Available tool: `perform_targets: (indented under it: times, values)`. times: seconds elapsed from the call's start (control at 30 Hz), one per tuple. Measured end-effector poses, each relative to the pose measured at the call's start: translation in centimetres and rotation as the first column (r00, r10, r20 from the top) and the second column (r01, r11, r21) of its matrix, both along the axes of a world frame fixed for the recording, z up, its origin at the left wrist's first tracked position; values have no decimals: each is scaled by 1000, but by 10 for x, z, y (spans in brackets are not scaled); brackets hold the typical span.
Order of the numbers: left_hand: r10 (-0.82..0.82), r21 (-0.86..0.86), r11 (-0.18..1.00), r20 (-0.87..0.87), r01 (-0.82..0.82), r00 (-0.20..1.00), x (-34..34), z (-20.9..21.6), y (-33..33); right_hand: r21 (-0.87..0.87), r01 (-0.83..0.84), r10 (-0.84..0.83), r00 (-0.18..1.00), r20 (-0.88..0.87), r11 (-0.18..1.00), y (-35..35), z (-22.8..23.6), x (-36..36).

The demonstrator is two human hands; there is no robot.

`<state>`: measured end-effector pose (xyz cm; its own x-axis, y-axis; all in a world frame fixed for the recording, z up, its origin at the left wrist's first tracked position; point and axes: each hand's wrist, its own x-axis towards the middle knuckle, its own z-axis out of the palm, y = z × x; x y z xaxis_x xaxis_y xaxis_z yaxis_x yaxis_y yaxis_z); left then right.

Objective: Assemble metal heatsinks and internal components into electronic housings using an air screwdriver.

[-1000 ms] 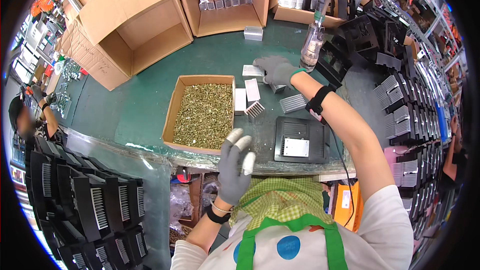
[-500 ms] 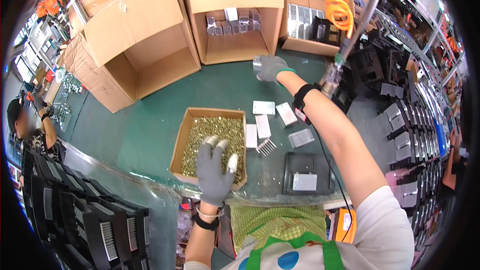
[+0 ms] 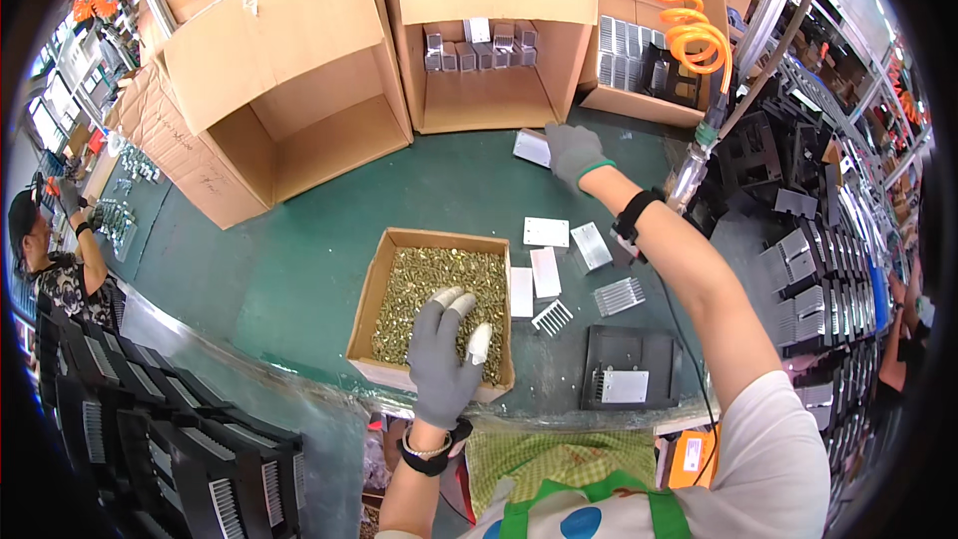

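Note:
My left hand (image 3: 444,359), in a grey glove with pale fingertips, lies over a small cardboard box (image 3: 364,324) filled with brass-coloured screws (image 3: 424,284). Its fingers are stretched out and the thumb stands apart. Farther off, in front of the middle carton, my right hand (image 3: 576,152) is gloved too, its fingers closed at the right edge of a silver finned heat sink (image 3: 532,147). Between the hands lie several loose heat sinks (image 3: 546,232), some fins up. A black plastic housing (image 3: 664,359) at the table's near edge carries another heat sink (image 3: 624,386).
Three large cartons (image 3: 499,115) line the back; the middle and right ones hold heat sinks. An orange coiled hose (image 3: 694,30) with a driver (image 3: 689,180) hangs right of my right arm. Black housings stack at left (image 3: 190,439) and right. A person (image 3: 70,269) works far left.
My right hand has moved slightly right and nearer, and the heat sink by its fingers now shows its broad face. The view has shifted a little; my left hand stays over the screws.

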<state>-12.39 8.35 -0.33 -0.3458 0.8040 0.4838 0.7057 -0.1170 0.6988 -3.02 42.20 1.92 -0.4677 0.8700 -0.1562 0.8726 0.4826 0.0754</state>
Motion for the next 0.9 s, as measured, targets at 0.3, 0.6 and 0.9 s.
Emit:
perform_targets:
  times: [0.3, 0.6, 0.9]
  values:
    - [31, 34, 999, -30, -30, 999, 3, -1, 0, -10, -206, 198, 952, -234, 979, -16, -2, 8]
    - [5, 2, 1000, -6, -5, 1000, 3, -2, -1, -621, -45, -34, 993, -115, 782, -7, 7, 20]
    - [12, 16, 1000, -12, -11, 1000, 4, -3, 0, -241, -186, 186, 982, -24, 953, -51, 17, 49]
